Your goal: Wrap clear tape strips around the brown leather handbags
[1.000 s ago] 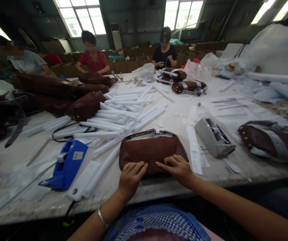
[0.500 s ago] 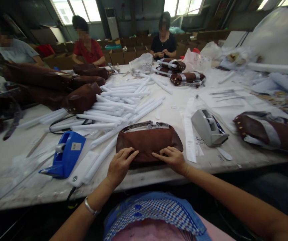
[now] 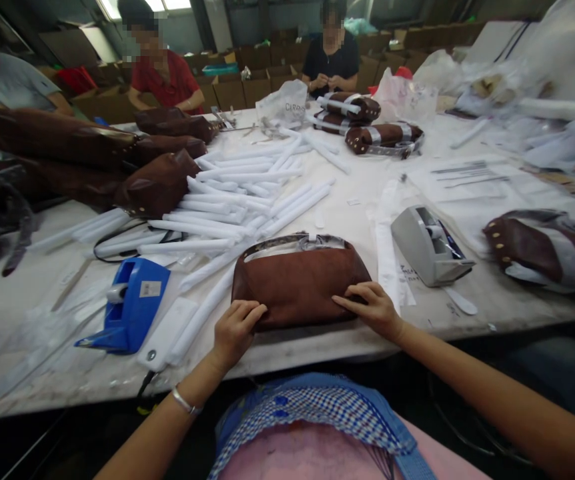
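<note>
A brown leather handbag lies at the table's front edge, its wrapped handle along the far side. White filling shows at its opening. My left hand grips its lower left corner, fingers curled and thumb pressed to the leather. At the lower right side, my right hand holds the bag with bent fingers and thumb on the surface. What the undersides of both hands touch is hidden. To the left stands a blue tape dispenser, and to the right a grey tape dispenser.
Many white foam tubes lie beyond the bag. Brown bags are piled at the left, and wrapped bags lie farther back. Another wrapped bag is at the right. Co-workers, one in a red shirt, sit across the table.
My right hand has moved right along the bag, and my left hand has shifted slightly toward its left corner. The co-worker's hand at the right-hand bag is out of sight.
</note>
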Tool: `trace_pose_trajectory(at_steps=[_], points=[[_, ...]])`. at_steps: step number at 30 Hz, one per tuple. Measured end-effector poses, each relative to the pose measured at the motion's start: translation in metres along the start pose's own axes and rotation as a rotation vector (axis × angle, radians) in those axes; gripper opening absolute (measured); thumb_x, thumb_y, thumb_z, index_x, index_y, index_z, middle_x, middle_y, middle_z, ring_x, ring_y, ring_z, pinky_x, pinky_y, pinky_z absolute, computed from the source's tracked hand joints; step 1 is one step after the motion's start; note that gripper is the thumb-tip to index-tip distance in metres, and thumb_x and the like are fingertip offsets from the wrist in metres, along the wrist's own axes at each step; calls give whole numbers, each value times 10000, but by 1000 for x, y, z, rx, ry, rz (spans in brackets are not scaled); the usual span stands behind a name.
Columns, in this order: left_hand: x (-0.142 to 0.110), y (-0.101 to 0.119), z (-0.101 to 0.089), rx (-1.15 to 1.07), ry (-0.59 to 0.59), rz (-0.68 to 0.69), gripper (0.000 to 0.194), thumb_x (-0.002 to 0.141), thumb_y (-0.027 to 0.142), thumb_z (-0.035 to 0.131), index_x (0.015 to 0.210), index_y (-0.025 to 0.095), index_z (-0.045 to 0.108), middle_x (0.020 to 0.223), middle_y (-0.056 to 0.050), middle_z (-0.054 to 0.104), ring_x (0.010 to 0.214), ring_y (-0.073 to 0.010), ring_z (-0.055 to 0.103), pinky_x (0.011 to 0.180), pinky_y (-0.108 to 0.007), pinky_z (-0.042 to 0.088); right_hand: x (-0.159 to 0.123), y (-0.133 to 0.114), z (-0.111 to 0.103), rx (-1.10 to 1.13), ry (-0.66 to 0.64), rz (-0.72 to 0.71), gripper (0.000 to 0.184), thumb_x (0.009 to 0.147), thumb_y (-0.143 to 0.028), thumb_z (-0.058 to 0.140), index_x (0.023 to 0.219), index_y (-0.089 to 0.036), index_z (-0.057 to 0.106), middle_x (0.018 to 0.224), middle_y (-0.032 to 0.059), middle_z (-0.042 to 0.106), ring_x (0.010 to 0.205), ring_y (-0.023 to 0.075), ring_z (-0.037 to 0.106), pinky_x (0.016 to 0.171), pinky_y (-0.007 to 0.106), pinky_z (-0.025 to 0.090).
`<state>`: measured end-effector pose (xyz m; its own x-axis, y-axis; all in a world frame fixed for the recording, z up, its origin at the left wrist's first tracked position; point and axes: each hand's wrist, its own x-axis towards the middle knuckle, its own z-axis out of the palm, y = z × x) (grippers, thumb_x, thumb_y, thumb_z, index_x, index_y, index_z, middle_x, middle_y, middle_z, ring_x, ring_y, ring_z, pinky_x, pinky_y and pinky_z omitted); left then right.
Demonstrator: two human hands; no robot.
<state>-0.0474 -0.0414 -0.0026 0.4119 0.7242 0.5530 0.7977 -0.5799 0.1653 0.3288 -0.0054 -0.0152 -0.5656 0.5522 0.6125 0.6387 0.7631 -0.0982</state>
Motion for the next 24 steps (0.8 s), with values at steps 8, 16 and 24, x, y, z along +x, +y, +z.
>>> trace_pose_trajectory(at_steps=[8, 16, 24], points=[[9, 16, -21, 4, -126, -57, 220, 812, 86, 562, 960, 212, 664, 899, -51, 693, 853, -211, 600, 760, -325, 512, -13, -22, 8, -7, 23, 124, 497, 949, -103, 568, 1333, -416, 603, 1045, 31, 666, 1012, 222, 542, 951, 400, 490], [93, 42, -25, -34, -258, 45, 518, 968, 450, 501, 1435, 228, 488, 1480, -98, 513, 1369, -274, 457, 1133, -453, 370, -8, -26, 0, 44, 30, 114, 515, 930, -56, 481, 1329, -348, 625, 1068, 56, 660, 1025, 228, 541, 952, 414, 497], [75, 50, 32, 29, -223, 68, 591, 950, 437, 541, 1505, 293, 401, 1628, -120, 264, 1498, -339, 244, 1193, -589, 203, 61, -29, -82, 124, 41, 276, 420, 987, -273, 442, 1388, -265, 564, 1293, 82, 648, 1208, 282, 587, 1061, 508, 446]])
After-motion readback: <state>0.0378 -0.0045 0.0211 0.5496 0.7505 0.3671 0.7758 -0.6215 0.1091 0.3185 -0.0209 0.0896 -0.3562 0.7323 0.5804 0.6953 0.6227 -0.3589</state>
